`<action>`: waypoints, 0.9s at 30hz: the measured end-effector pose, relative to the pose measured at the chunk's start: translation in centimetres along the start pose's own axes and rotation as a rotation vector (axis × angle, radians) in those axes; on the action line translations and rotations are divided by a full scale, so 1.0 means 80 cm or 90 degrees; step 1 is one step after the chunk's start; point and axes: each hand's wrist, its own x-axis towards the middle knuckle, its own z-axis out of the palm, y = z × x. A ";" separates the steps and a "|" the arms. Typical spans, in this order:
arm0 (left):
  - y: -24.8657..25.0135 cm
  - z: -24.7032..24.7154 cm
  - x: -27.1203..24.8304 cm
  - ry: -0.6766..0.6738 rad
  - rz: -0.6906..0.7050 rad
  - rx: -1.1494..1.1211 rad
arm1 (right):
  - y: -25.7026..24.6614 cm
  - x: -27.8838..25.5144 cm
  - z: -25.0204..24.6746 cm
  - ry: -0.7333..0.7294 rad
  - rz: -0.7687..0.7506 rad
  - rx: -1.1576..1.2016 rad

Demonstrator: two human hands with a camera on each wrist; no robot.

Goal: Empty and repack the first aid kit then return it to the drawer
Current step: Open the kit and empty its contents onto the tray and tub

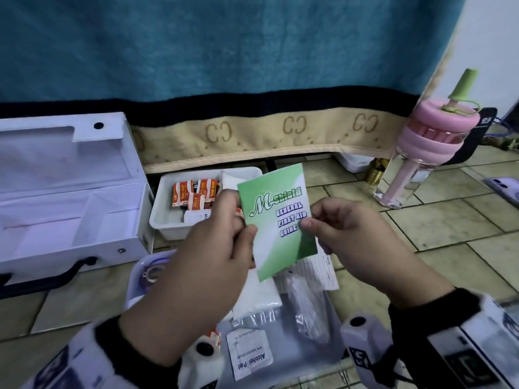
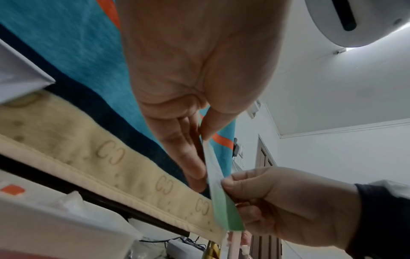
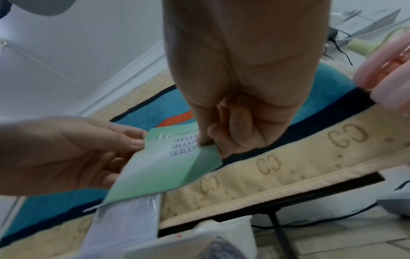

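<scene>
- At the far left, the white first aid case [image 1: 64, 209] lies open on the tiled floor [image 1: 449, 228], its lid tipped back and its dark handle facing me.
- Just right of the case, a white tray [image 1: 168, 223] sits on the floor with orange plaster packets [image 1: 193, 192] and a white sachet inside.
- My left hand [image 1: 213, 265] has its grip closed on the left edge of the green booklet [image 1: 278, 220], thumb on the front and fingers [image 2: 188, 157] behind.
- The booklet is held up over the floor between both hands, tilted a little, its cover reading "General First Aid Guide"; it is outside the case.
- Under my hands, a heap of kit contents lies on the floor: a clear plastic bag [image 1: 280, 327], an alcohol pad sachet [image 1: 250, 355], a white folded dressing [image 1: 258, 296] and a printed slip [image 1: 323, 270].
- My right hand [image 1: 356, 237] pinches the booklet's right edge, thumb on the front cover and the other fingers curled behind.
- Behind everything, a blue blanket [image 1: 224, 46] with a beige patterned border hangs down to just above the floor.
- At the right, a clear water bottle [image 1: 415, 153] with a pink lid and green spout stands upright on the floor, well apart from the booklet.
- A phone [image 1: 502, 186] lies at the far right edge.
</scene>
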 end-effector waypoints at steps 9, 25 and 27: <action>-0.023 -0.023 0.006 0.006 -0.066 0.102 | 0.053 0.023 -0.037 0.071 0.135 -0.388; -0.133 -0.166 0.050 -0.211 -0.276 0.560 | -0.018 0.058 0.000 -0.084 0.075 -0.661; -0.150 -0.166 0.055 -0.255 -0.263 0.573 | -0.046 0.072 0.019 -0.097 -0.025 -0.620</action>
